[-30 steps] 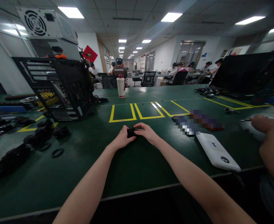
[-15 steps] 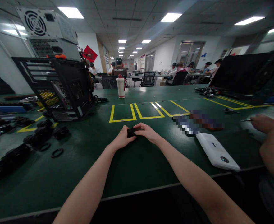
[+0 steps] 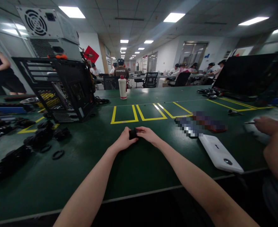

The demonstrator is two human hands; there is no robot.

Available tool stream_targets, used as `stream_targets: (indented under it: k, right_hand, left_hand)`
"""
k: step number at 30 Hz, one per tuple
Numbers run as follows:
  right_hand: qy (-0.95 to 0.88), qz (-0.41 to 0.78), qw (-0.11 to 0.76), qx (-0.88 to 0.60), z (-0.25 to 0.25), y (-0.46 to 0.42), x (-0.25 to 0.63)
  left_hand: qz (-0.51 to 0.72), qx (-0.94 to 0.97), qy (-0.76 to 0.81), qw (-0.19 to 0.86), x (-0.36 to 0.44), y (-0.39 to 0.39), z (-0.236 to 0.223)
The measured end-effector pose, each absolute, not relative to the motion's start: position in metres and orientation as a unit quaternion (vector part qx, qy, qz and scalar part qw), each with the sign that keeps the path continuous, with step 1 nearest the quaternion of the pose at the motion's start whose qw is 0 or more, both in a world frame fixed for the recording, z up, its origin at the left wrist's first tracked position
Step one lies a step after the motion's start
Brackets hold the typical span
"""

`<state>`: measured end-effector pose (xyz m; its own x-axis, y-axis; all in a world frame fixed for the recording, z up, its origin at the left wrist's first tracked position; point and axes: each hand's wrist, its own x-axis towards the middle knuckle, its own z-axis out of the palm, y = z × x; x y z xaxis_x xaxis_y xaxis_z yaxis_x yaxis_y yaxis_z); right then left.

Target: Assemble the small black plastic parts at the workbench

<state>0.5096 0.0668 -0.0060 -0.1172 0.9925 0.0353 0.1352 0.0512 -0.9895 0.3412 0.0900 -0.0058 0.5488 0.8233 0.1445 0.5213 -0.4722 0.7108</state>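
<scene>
My left hand (image 3: pixel 123 141) and my right hand (image 3: pixel 149 135) meet over the green table (image 3: pixel 134 170), both closed around a small black part (image 3: pixel 132 134). The part sits between the fingertips, just above the table surface, and most of it is hidden by the fingers. Both forearms stretch forward from the near edge of the table.
An open black computer case (image 3: pixel 65 90) with a grey power supply (image 3: pixel 46 30) on top stands at left. Black parts and rings (image 3: pixel 44 138) lie at left. A white bottle (image 3: pixel 123 88) stands behind yellow taped boxes (image 3: pixel 139 113). A white device (image 3: pixel 220 154) and another person's hand (image 3: pixel 270 126) are at right.
My hands have barely moved; the right fingers shifted slightly on the black part. A person has come into view at the far left. The hand at right moved a little.
</scene>
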Motion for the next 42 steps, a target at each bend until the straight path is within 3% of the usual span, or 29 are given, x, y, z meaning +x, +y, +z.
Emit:
stream_targets:
  k: [6,21,31,42]
  right_hand:
    - [-0.627,0.465,0.421,-0.463,-0.0033,0.0640,0.5148]
    - [-0.574,0.519,0.487,-0.405,-0.0087,0.0678,0.5124]
    - [-0.602,0.464,0.460,-0.459,-0.0040,0.0643,0.5138]
    - [-0.563,0.536,0.440,-0.450,-0.0024,0.0631,0.5143]
  left_hand:
    - [0.238,0.824,0.411,0.308,0.3415,0.0903,-0.0055]
    - [0.248,0.829,0.408,0.290,0.3422,0.0917,-0.0082]
    - [0.237,0.820,0.414,0.316,0.3411,0.0887,-0.0034]
    - [0.241,0.819,0.415,0.314,0.3411,0.0888,-0.0046]
